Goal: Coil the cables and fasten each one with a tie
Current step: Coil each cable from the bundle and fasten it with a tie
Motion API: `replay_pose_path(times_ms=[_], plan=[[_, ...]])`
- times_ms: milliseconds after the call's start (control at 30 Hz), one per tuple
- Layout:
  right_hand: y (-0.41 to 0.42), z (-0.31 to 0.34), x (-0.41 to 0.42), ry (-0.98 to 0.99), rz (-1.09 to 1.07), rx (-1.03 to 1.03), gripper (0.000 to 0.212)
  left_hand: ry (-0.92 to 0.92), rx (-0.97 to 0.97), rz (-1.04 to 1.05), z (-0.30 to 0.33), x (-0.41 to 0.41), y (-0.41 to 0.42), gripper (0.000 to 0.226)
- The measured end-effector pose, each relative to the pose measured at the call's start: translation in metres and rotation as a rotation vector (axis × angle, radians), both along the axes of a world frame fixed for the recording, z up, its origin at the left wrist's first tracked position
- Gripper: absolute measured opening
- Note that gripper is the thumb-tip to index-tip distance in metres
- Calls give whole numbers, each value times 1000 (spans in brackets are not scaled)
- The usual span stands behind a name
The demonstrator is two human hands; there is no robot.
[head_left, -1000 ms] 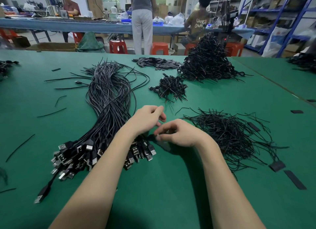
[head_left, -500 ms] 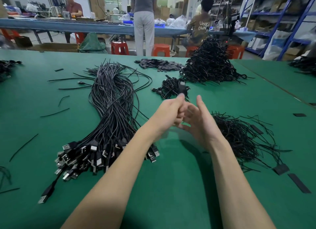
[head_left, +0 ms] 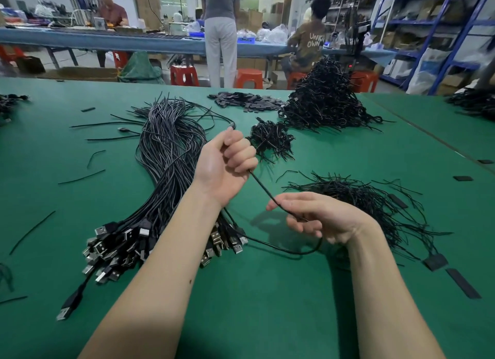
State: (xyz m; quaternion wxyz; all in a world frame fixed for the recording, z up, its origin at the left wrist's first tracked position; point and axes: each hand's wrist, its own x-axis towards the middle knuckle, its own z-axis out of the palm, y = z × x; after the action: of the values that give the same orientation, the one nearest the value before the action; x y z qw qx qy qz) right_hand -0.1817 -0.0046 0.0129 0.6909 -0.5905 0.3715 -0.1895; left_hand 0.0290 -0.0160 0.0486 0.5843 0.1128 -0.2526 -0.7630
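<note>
Faintly, "UNKN OWN" on a seated person's shirt (head_left: 312,43).

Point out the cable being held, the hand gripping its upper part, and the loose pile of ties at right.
cable (head_left: 263,190), head view, on the taut stretch between both hands.
left hand (head_left: 227,165), head view, on the palm.
pile of ties (head_left: 359,195), head view, on its dense middle.

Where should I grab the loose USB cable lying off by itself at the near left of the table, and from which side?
Take the stray USB cable by the black moulded housing just behind its metal plug, coming from above. It lies flat on the green table, apart from the big bundle of cables, with bare mat on both sides, so fingers can likely pinch the housing across its width.
</note>
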Motion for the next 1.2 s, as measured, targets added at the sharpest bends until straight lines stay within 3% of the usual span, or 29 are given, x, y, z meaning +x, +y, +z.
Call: replay_pose_path(times_ms=[100, 200, 300, 400, 533, 633, 700, 800, 933, 1000, 1100, 1200], plan=[[-10, -8, 6, 80, -326, -2, 13, -368, -145, -153, -2, -1, 2, 47], [-19, -3, 10, -173, -671, -22, 4, -1020, -226, -146, -11, -11, 0, 56], [-19, 10, 11, -444, -715, -43, 4, -1367, -260, -37, -23, -21, -6, 52], [-11, 17, 18, -440, -385, -90, 7, -1258, -226, 247, -29, -26, -10, 42], [3, 11, 25, -376, 10, 78, 23, -655, -52, 207, -24, -30, -9, 51], [6, 2, 22, -349, 47, 228, 30, -269, 1, 102, -15, -20, -5, 55], [3, -1, 19, -213, -69, 232, 25, -175, 7, 33, -8, -12, -2, 54], [-3, -1, 16, -104, -253, 217, 23, -367, -43, -27, -6, -4, 2, 56], [-11, 5, 9, -435, -510, 317, 21, -854, -203, -134, -7, -6, 5, 57], [-12, 11, 9, -376, -570, 241, 20, -1098, -240, -158, -8, -11, 4, 56], [-15, 16, 19, -210, -611, 84, 15, -1317, -242, -74, -12, -18, 0, 54], [-15, 21, 36, -159, -618, -71, 6, -1778, -368, 123, -15, -17, -2, 51]])
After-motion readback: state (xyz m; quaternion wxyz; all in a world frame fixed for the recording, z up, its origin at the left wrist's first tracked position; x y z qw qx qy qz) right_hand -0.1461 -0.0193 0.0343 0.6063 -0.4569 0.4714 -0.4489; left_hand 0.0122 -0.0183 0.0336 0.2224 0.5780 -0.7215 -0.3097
